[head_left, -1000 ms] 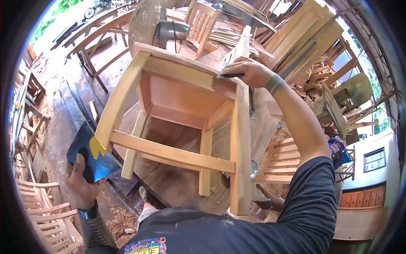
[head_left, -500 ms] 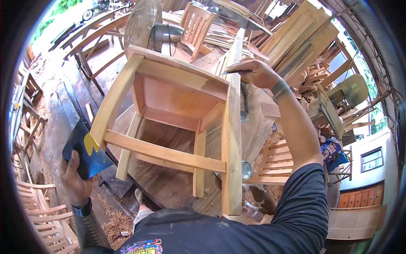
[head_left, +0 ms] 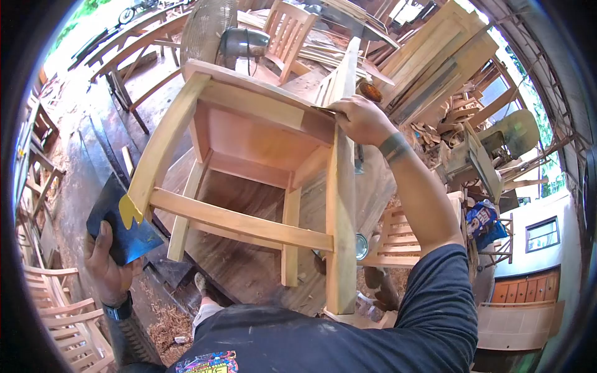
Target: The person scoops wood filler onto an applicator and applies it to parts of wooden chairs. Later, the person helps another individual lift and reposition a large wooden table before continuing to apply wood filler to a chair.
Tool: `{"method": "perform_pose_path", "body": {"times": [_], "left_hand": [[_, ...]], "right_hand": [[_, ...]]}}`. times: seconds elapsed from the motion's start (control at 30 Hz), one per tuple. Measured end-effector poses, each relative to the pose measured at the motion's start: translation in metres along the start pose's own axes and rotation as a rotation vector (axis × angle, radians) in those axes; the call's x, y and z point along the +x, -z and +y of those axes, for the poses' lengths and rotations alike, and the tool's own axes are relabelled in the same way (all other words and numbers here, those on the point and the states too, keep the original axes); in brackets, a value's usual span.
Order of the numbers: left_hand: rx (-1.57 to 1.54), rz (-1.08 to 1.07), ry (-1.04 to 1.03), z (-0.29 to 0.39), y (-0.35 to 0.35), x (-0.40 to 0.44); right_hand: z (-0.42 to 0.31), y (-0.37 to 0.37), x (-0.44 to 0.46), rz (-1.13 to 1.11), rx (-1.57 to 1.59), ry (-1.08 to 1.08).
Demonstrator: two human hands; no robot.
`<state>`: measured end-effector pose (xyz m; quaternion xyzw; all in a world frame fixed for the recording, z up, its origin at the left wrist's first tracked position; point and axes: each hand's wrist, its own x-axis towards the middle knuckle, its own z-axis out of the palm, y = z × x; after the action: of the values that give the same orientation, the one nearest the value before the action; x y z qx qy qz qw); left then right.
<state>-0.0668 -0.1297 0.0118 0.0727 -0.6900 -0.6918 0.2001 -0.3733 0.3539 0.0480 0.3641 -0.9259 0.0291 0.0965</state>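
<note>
The right hand (head_left: pixel 360 119) is sitting lower than half a second ago, pinching a scraper (head_left: pixel 324 110) at the rail's (head_left: pixel 267 113) end, tip pointing left. The left hand (head_left: pixel 113 273) is gripping a plate (head_left: pixel 143 242) bearing yellow paste (head_left: pixel 129 209). The chair (head_left: pixel 252 140) is occupying the tabletop (head_left: pixel 374 180), legs (head_left: pixel 290 245) pointing bodyward, long axis running away.

No text is reading with certainty. Shirt (head_left: pixel 323 339): coloured print (head_left: pixel 211 362) is showing yellow lettering, cut off by the view's lower edge. Blue packet (head_left: pixel 484 225): pale marks are showing, too small for reading.
</note>
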Motion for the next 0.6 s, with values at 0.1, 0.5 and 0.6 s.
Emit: {"method": "perform_pose_path", "body": {"times": [0.1, 0.5, 0.6], "left_hand": [[-0.095, 0.051, 0.055, 0.005, -0.008, 0.000], [-0.205, 0.061, 0.160, 0.002, 0.001, 0.003], [-0.181, 0.116, 0.118, -0.002, 0.000, 0.003]], "right_hand": [[-0.011, -0.008, -0.008, 0.028, -0.015, -0.005], [0.027, 0.013, 0.016, -0.043, 0.096, 0.127], [0.038, -0.002, 0.016, -0.103, 0.178, 0.186]]}}
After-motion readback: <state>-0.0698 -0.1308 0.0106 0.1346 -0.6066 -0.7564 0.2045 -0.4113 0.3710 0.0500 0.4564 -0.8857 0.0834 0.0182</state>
